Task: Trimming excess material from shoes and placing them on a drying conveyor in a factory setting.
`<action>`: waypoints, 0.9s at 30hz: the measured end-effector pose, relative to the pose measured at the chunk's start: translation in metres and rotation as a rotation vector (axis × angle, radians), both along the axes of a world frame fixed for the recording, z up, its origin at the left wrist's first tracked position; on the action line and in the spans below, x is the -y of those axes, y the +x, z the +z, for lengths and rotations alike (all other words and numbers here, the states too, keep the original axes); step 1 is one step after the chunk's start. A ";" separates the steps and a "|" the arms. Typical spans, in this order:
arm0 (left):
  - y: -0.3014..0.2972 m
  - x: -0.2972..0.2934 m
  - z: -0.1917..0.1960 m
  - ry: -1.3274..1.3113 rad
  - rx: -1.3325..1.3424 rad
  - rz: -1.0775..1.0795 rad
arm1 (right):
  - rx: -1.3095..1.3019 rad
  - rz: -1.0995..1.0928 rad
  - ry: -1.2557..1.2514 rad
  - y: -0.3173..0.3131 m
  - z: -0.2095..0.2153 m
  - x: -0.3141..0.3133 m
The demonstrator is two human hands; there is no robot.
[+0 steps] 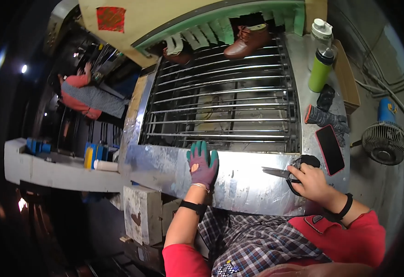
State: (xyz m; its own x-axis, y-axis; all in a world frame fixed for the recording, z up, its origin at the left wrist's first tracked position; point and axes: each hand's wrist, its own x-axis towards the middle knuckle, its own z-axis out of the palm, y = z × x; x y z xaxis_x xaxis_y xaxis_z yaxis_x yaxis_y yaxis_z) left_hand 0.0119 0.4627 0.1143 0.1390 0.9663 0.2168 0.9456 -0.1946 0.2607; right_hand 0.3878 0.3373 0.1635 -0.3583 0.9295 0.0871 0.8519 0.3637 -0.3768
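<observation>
My left hand (202,164) wears a purple glove with green fingers and lies flat on the metal ledge (243,198), fingers stretched toward the rollers. A small hole shows on the glove's back. In my bare right hand (311,183) is a pair of scissors (278,172) with dark handles, blades pointing left just above the ledge. Beside that hand sits a dark, bunched item (307,161) I cannot make out. At the far end of the roller conveyor (220,102), a brown lace-up shoe (246,45) rests near the opening; another brown shoe (178,56) is partly hidden by hanging strips.
Along the right ledge are a green bottle (318,74), a clear bottle (321,33), a grey knit glove (324,117) and a red-edged phone (330,150). A fan (384,142) stands farther right. Another person (89,97) works at far left, beyond a white counter (68,168).
</observation>
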 end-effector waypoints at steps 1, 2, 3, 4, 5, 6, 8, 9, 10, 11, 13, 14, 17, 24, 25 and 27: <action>0.000 -0.016 0.000 0.012 0.006 -0.024 | -0.019 0.008 0.035 0.000 0.000 0.000; 0.001 -0.033 0.002 0.023 0.013 -0.040 | -0.036 0.024 0.070 0.000 0.000 0.000; 0.004 -0.052 0.007 0.014 0.011 -0.060 | -0.044 0.012 0.068 0.000 -0.003 -0.002; 0.012 -0.072 0.011 0.026 -0.034 -0.069 | -0.063 0.001 0.094 0.000 -0.005 -0.002; 0.019 -0.094 0.015 0.032 -0.023 -0.109 | -0.068 0.014 0.077 0.002 -0.008 -0.003; 0.028 -0.118 0.020 0.042 -0.008 -0.151 | -0.071 0.025 0.062 0.006 -0.012 -0.003; 0.051 -0.166 0.029 0.041 -0.038 -0.231 | -0.128 0.050 0.112 0.012 -0.019 -0.004; 0.063 -0.192 0.033 0.047 -0.035 -0.273 | -0.119 0.055 0.111 0.013 -0.021 -0.004; 0.073 -0.217 0.031 0.064 -0.052 -0.285 | -0.110 0.060 0.110 0.013 -0.023 -0.003; 0.085 -0.245 0.030 0.103 -0.068 -0.334 | -0.074 0.066 0.031 0.016 -0.025 0.000; 0.109 -0.298 0.031 0.158 -0.111 -0.388 | -0.044 0.078 0.023 0.021 -0.035 0.006; 0.121 -0.324 0.031 0.170 -0.141 -0.398 | -0.040 0.089 0.049 0.023 -0.047 0.009; 0.164 -0.392 0.040 0.150 -0.250 -0.391 | 0.036 0.125 0.003 0.028 -0.052 0.017; 0.214 -0.434 0.024 -0.196 -0.405 -0.162 | -0.027 0.088 -0.091 0.047 -0.078 0.017; 0.206 -0.431 0.024 -0.108 -0.356 -0.136 | -0.046 0.072 -0.090 0.048 -0.082 0.012; 0.197 -0.417 0.028 -0.256 -0.271 -0.100 | -0.068 0.072 -0.091 0.050 -0.086 0.009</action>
